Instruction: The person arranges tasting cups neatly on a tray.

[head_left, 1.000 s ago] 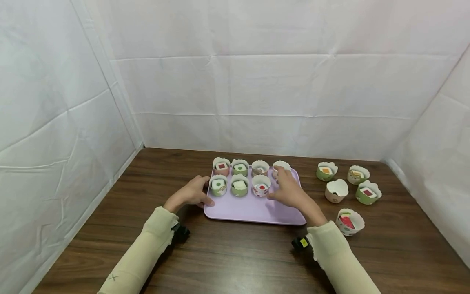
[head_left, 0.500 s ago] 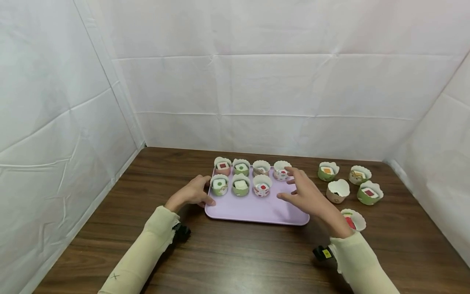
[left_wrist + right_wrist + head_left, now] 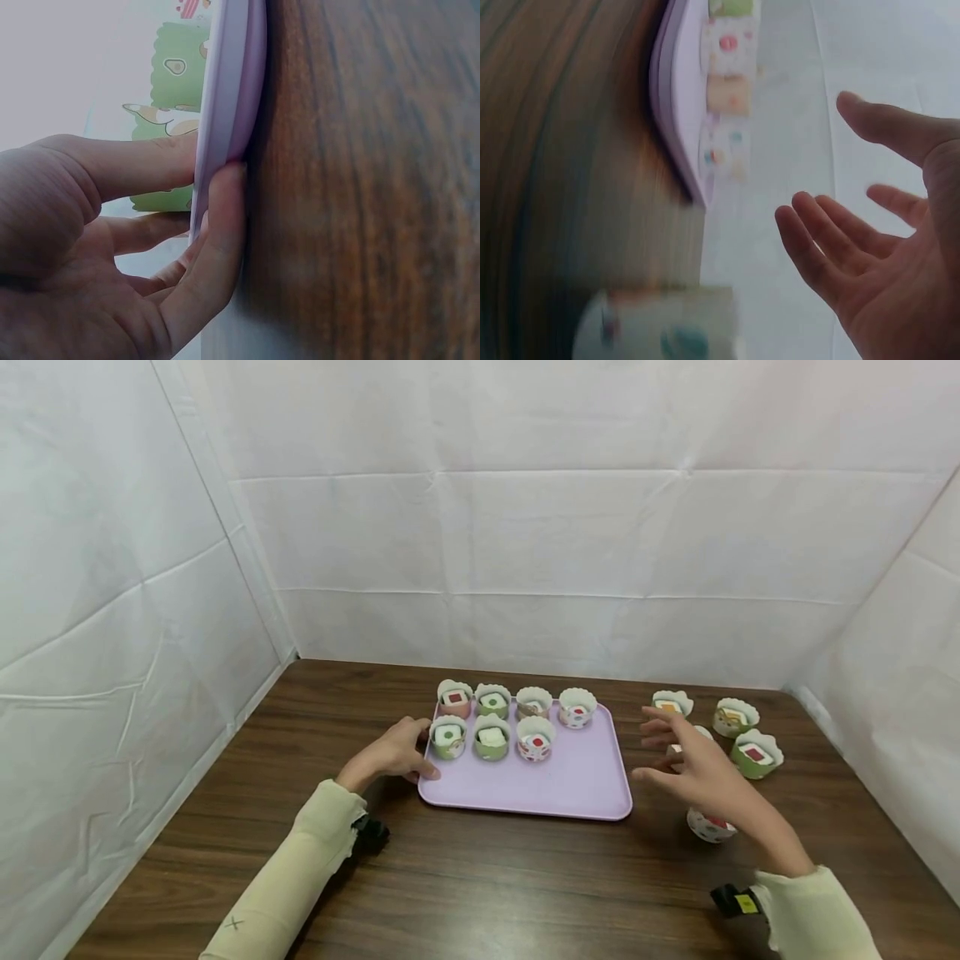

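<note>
I see the left hand (image 3: 396, 753) pinching the left edge of the tray (image 3: 525, 793), a sensible brace; right of the tray, near the loose cups (image 3: 755, 757), the right hand (image 3: 703, 778) spreads wide, holding nothing. I'd grip each cup lightly by its sides.

Soft even light, faint tabletop (image 3: 487, 910) glare, blurred right-wrist view

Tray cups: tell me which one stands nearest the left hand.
The green front-left cup, its block marked with a green dot; it stands beside the left hand, the tray's other cups farther off.
</note>
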Demonstrator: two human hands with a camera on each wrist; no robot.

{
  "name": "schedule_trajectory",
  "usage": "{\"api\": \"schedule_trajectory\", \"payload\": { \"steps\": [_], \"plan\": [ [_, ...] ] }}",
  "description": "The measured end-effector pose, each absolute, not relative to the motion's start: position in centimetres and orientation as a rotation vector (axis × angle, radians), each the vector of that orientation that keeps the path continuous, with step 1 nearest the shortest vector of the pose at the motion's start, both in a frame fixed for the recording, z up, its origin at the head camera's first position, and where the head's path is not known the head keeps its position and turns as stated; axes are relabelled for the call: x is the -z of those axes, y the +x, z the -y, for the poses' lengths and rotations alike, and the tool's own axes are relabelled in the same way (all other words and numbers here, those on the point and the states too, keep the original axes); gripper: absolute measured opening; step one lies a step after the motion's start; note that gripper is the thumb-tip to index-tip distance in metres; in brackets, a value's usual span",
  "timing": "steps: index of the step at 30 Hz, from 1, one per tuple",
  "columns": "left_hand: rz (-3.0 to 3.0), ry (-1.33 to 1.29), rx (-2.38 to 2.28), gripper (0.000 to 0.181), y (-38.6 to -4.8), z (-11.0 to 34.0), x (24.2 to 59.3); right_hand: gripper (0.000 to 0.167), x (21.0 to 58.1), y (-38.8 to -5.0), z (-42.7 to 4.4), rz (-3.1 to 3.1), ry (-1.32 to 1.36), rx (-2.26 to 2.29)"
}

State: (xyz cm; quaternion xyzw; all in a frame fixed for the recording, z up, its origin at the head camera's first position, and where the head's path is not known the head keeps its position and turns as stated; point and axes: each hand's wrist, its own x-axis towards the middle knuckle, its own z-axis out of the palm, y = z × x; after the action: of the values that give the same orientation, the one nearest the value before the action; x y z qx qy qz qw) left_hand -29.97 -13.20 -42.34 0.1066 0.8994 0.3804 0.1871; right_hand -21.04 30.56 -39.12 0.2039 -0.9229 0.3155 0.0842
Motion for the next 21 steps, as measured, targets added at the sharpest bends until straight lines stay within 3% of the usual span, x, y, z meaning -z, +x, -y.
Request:
{"api": "schedule_trajectory", "payload": {
  "steps": [13,21],
  "plan": [
    [-2.539,0.311,-1.068,0.080,-29.9,13.4,42.2,0.048,39.3,-20.2,-36.8,2.824,0.705,-0.901],
    [-2.541,0.313,-1.076,0.077,-29.7,13.2,42.2,0.057,40.8,-20.5,-39.3,2.861,0.859,-1.202]
  ]
}}
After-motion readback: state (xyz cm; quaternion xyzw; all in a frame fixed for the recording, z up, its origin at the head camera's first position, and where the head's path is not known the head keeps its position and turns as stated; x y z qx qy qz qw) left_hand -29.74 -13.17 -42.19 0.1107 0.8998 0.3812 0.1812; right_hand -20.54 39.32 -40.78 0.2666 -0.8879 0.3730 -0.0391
